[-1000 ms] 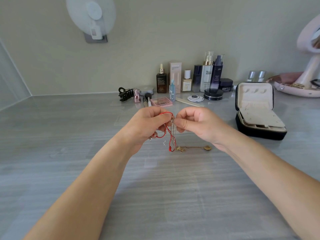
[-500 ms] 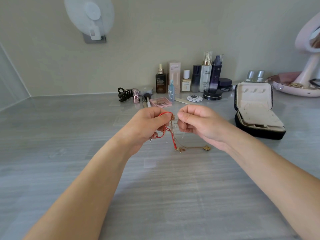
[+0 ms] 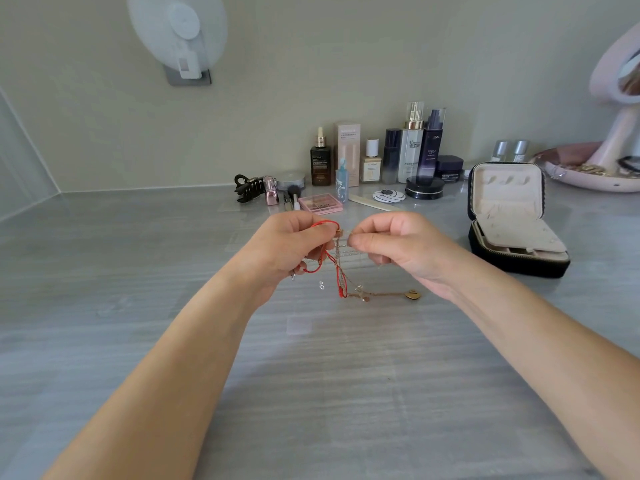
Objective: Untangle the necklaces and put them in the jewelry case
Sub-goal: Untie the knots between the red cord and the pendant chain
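Observation:
Above the middle of the grey table my left hand [image 3: 284, 251] pinches a red cord necklace [image 3: 337, 275] that loops over its fingers and hangs down. My right hand [image 3: 391, 247] pinches thin metal chains [image 3: 349, 252] stretched between both hands. A gold chain with a heart pendant [image 3: 412, 294] trails from the tangle onto the table. The black jewelry case [image 3: 519, 261] with a cream lining stands open to the right, its lid up.
Cosmetic bottles and jars [image 3: 412, 150], a pink palette [image 3: 320, 203], brushes and a black hair claw [image 3: 247, 188] line the back wall. A pink mirror stand with a tray [image 3: 588, 174] is at the far right. A white fan [image 3: 180, 32] hangs on the wall.
My hands have drawn slightly apart, stretching the thin chains between them. The red cord hangs a little lower toward the table.

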